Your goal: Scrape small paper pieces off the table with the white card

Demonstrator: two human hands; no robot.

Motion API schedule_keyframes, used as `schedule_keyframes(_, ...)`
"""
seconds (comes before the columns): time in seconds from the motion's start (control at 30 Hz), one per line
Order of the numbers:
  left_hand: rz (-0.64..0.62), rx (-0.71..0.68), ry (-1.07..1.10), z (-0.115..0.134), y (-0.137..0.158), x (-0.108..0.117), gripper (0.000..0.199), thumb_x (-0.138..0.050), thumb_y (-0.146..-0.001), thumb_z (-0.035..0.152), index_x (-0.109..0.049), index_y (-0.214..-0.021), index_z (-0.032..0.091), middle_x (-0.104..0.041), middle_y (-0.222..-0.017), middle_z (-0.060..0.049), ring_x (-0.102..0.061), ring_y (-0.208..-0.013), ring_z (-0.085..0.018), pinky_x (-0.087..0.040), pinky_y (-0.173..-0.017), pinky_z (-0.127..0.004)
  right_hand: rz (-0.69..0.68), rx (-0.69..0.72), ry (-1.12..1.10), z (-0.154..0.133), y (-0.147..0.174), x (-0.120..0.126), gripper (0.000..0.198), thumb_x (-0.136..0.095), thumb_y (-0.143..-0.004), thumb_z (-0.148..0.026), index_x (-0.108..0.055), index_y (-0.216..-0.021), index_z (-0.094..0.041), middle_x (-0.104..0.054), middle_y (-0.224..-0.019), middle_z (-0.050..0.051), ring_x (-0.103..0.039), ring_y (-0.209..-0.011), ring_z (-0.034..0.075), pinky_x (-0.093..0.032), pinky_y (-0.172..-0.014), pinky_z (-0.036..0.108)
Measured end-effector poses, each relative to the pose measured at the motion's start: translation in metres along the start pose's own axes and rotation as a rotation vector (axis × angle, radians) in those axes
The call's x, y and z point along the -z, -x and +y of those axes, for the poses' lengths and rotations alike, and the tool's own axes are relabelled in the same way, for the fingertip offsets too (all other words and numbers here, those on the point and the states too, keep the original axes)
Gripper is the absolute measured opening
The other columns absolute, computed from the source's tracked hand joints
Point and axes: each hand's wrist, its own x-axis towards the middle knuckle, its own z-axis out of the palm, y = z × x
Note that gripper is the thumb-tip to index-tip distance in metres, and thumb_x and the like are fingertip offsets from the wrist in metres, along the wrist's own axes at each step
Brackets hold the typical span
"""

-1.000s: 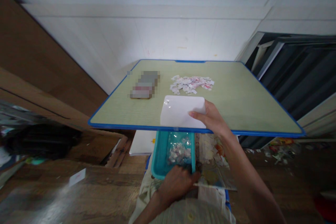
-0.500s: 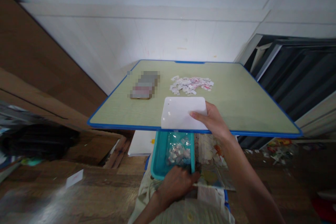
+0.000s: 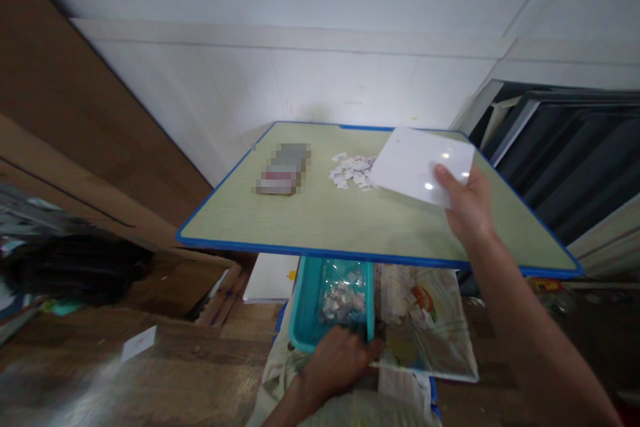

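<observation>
My right hand [image 3: 469, 203] grips a flat white plastic board [image 3: 417, 167] with rounded corners and a small hole near one corner. The thumb lies on its top face and the fingers are behind. Tilted above the table, the board partly covers a pile of small paper pieces [image 3: 350, 170]. Lower down, my left hand [image 3: 340, 357] is closed over the near rim of a teal plastic tray [image 3: 306, 327], its fingertips hidden. Inside that tray sits a clear plastic bag [image 3: 343, 297] with small pale pieces.
A pixelated flat object [image 3: 284, 170] lies on the left of the blue-edged table [image 3: 300, 223]. Beneath the table are a white pad [image 3: 267, 278] and a patterned sheet [image 3: 445, 320]. Dark panels [image 3: 580, 147] lean at right; a paper slip [image 3: 139, 343] is on the floor.
My right hand has carried the white board from the table's near edge up and to the right, over part of the paper pile. My left hand stays at the tray.
</observation>
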Motion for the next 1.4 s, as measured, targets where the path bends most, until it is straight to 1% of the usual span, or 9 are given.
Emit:
schedule_keyframes(0.1,0.019,0.001,0.006,0.000,0.000,-0.003,0.023,-0.050,-0.080,0.037,-0.052,-0.096,0.021,-0.059,-0.063,-0.004,-0.058,-0.060,-0.022,-0.041,-0.052,-0.028,-0.005,0.064,-0.042,0.008,-0.045,0.024,0.038,-0.058,-0.066,-0.037,-0.052,-0.099,-0.020,-0.058,-0.100,0.006,-0.058,-0.080,0.018,-0.047,-0.070,0.037)
schedule_keyframes(0.2,0.043,-0.002,0.002,-0.002,-0.001,-0.007,0.024,-0.050,-0.080,0.036,-0.050,-0.099,0.021,-0.059,-0.065,-0.004,-0.057,-0.061,-0.022,-0.042,-0.053,-0.028,0.007,-0.050,-0.085,0.032,-0.077,0.042,0.037,-0.062,-0.062,-0.035,-0.053,-0.092,-0.017,-0.059,-0.095,0.006,-0.059,-0.076,0.019,-0.048,-0.066,0.038)
schedule_keyframes(0.3,0.053,-0.013,-0.007,-0.003,-0.001,-0.011,0.023,-0.048,-0.081,0.034,-0.049,-0.100,0.022,-0.059,-0.068,-0.004,-0.057,-0.062,-0.022,-0.042,-0.053,-0.029,0.044,-0.157,-0.109,0.061,-0.088,0.052,0.037,-0.061,-0.061,-0.032,-0.051,-0.094,-0.018,-0.059,-0.098,0.006,-0.059,-0.077,0.020,-0.048,-0.064,0.038)
schedule_keyframes(0.43,0.039,-0.013,-0.015,-0.003,-0.001,-0.011,0.021,-0.048,-0.081,0.032,-0.049,-0.100,0.023,-0.059,-0.067,-0.004,-0.057,-0.061,-0.022,-0.041,-0.052,-0.028,0.108,-0.209,-0.135,0.079,-0.085,0.057,0.033,-0.062,-0.056,-0.023,-0.054,-0.087,-0.019,-0.059,-0.099,0.006,-0.058,-0.082,0.021,-0.047,-0.069,0.037)
schedule_keyframes(0.77,0.004,0.000,-0.009,-0.003,-0.001,-0.009,0.018,-0.046,-0.082,0.032,-0.051,-0.096,0.022,-0.059,-0.067,-0.004,-0.057,-0.063,-0.021,-0.040,-0.054,-0.027,0.025,-0.189,-0.125,0.076,-0.078,0.058,0.032,-0.064,-0.052,-0.017,-0.057,-0.083,-0.018,-0.062,-0.090,0.004,-0.058,-0.075,0.019,-0.046,-0.071,0.038)
schedule_keyframes(0.93,0.008,0.000,-0.026,-0.002,0.000,-0.008,0.020,-0.043,-0.084,0.030,-0.049,-0.102,0.023,-0.059,-0.066,-0.004,-0.057,-0.061,-0.021,-0.040,-0.053,-0.028,-0.146,-0.228,-0.107,0.072,-0.073,0.064,0.029,-0.064,-0.055,-0.021,-0.059,-0.084,-0.019,-0.063,-0.089,0.003,-0.059,-0.075,0.022,-0.047,-0.072,0.041)
schedule_keyframes(1.03,-0.004,-0.006,-0.039,-0.002,-0.001,-0.008,0.018,-0.043,-0.084,0.028,-0.050,-0.100,0.023,-0.059,-0.066,-0.004,-0.057,-0.061,-0.021,-0.039,-0.053,-0.027,-0.116,-0.202,-0.112,0.071,-0.073,0.066,0.033,-0.064,-0.056,-0.022,-0.058,-0.088,-0.022,-0.062,-0.093,0.001,-0.059,-0.080,0.022,-0.047,-0.074,0.041)
schedule_keyframes(1.17,-0.002,-0.004,-0.035,-0.003,-0.001,-0.008,0.021,-0.044,-0.083,0.035,-0.049,-0.100,0.023,-0.059,-0.066,-0.005,-0.057,-0.062,-0.022,-0.040,-0.051,-0.028,-0.060,-0.202,-0.102,0.072,-0.074,0.066,0.033,-0.065,-0.054,-0.021,-0.059,-0.086,-0.023,-0.062,-0.093,0.000,-0.059,-0.081,0.022,-0.046,-0.076,0.040)
schedule_keyframes(1.4,-0.021,0.000,-0.045,-0.003,-0.001,-0.007,0.018,-0.045,-0.083,0.033,-0.049,-0.098,0.024,-0.059,-0.067,-0.004,-0.057,-0.062,-0.022,-0.040,-0.053,-0.029,-0.152,-0.262,-0.057,0.069,-0.071,0.065,0.032,-0.066,-0.052,-0.023,-0.060,-0.083,-0.020,-0.064,-0.085,0.002,-0.059,-0.074,0.022,-0.047,-0.072,0.041)
